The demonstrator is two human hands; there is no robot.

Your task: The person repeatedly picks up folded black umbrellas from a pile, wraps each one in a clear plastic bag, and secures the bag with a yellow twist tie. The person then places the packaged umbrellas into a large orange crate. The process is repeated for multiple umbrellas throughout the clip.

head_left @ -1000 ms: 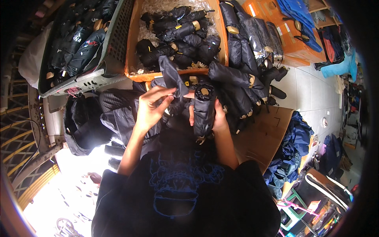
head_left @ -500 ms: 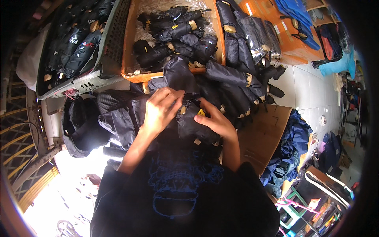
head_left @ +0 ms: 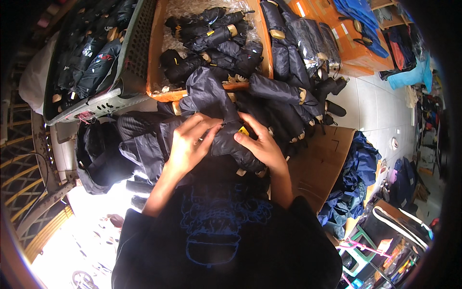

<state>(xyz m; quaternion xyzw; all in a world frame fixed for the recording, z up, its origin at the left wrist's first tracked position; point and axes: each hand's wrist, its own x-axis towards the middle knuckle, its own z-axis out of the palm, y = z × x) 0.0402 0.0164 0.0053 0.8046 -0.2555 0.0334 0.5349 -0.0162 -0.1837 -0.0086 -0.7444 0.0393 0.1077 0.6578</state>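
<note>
A black folding umbrella [head_left: 226, 143] lies in front of my chest, its loose dark cloth [head_left: 207, 91] stretching up toward the orange box. My right hand [head_left: 262, 147] grips its right side, thumb beside a small yellow tag [head_left: 244, 130]. With thumb and fingertips pinched together, my left hand [head_left: 190, 144] holds the cloth at the umbrella's left edge. Pale handle ends show at the bottom of the bundle. More black folded umbrellas [head_left: 276, 91] are heaped just beyond my right hand.
An orange box [head_left: 150, 58] lined with clear plastic holds several umbrellas. Left of it stands a grey perforated crate [head_left: 132, 53], also filled. A cardboard sheet [head_left: 320, 164] lies to the right, beside dark blue cloth [head_left: 353, 168]. A green stool [head_left: 361, 250] stands at lower right.
The loose cloth has shifted left and now drapes across the umbrella's top between my hands. My left hand has moved slightly left and down; my right fingers have shifted slightly up and left.
</note>
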